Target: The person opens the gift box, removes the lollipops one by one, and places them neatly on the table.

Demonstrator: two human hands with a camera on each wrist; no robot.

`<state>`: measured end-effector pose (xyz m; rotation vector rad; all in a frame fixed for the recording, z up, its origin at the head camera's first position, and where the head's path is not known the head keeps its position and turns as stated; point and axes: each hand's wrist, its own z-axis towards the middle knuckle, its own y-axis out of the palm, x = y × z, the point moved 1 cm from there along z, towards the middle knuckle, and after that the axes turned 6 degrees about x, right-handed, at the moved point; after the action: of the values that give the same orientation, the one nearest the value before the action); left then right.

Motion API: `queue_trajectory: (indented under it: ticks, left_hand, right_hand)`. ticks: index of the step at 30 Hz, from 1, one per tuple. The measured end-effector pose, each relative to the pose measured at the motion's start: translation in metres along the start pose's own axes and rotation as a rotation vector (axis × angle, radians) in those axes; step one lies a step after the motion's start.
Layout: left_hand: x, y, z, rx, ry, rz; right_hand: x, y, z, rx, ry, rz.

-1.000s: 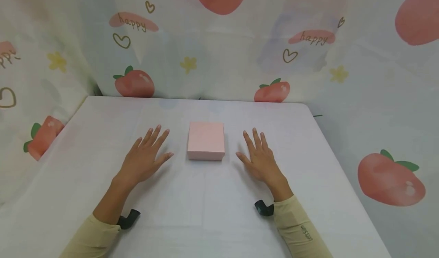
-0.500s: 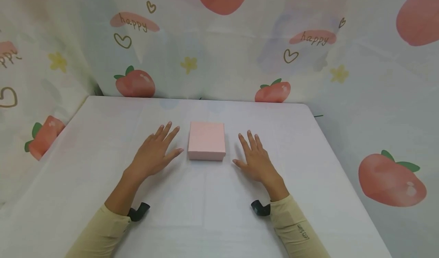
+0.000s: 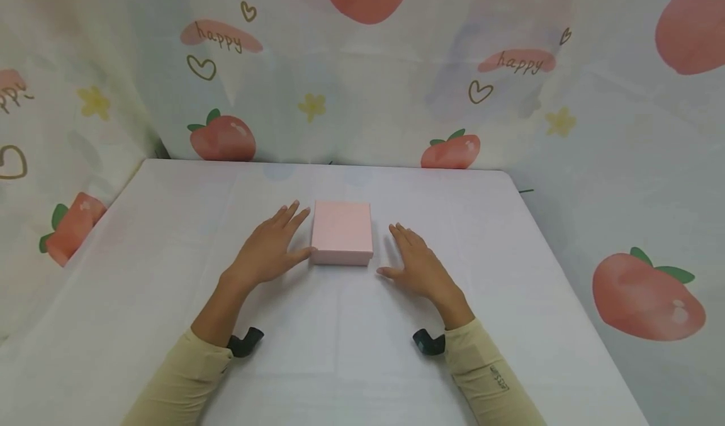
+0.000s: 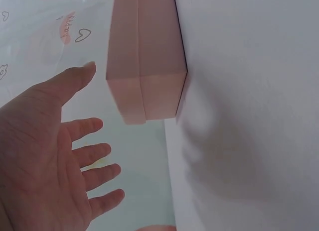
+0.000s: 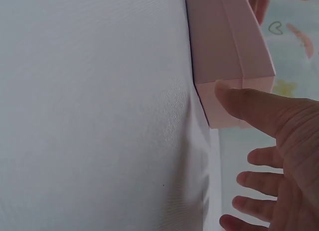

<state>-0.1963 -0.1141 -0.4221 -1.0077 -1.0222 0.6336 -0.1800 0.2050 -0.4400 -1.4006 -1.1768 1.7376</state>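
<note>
One pink box (image 3: 342, 226) sits between the fingertips of two hands, left hand (image 3: 267, 246) and right hand (image 3: 421, 270), on one white table (image 3: 340, 350). Fingers on both are loosely stretched out, thumbs apart, gripping nothing (left thumb's just beside the box, btw).

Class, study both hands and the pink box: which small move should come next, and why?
Probably bring the right hand inward to the pink box: the head view shows a gap between them, while the left hand is close to the opposite side.
</note>
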Motion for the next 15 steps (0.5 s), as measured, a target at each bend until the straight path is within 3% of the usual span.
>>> queue_trajectory:
  ticks: [15]
  left_hand:
    - [0.020,0.009,0.024,-0.034,0.003,-0.056]
  right_hand:
    - [0.001,0.009,0.009,-0.072,0.042,0.125]
